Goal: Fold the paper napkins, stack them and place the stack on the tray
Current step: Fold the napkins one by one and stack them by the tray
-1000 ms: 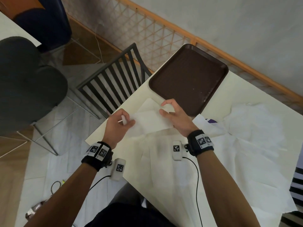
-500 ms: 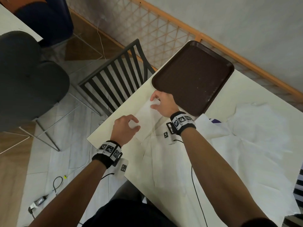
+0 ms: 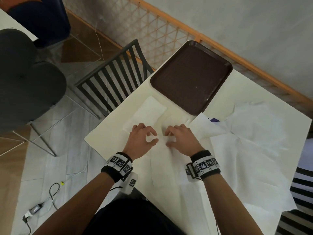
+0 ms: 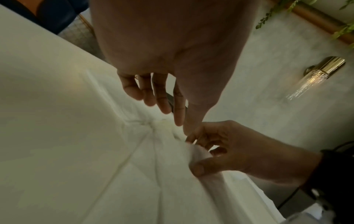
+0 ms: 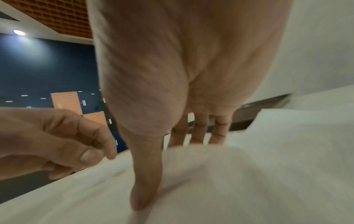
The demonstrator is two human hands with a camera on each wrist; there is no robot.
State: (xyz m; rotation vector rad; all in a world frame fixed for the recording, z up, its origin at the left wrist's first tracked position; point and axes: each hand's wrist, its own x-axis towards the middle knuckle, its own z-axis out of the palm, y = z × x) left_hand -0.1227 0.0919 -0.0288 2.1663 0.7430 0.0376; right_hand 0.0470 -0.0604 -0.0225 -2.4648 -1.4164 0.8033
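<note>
Now, right hand [image 3: 182,139]: fingers pinch the raised edge of an unfolded napkin [image 3: 162,160] on the worktop [image 3: 105,138].
Left hand [image 3: 141,139]: curled, gripping nothing, just beside.
Done pile: folded napkin [image 3: 145,114] near the bare tray [image 3: 191,78].
Risk: thin tissue could tear, or drag neighbouring sheets along.

Both hands, left [image 3: 141,139] and right [image 3: 182,139], hover side by side, fingers curled.
</note>
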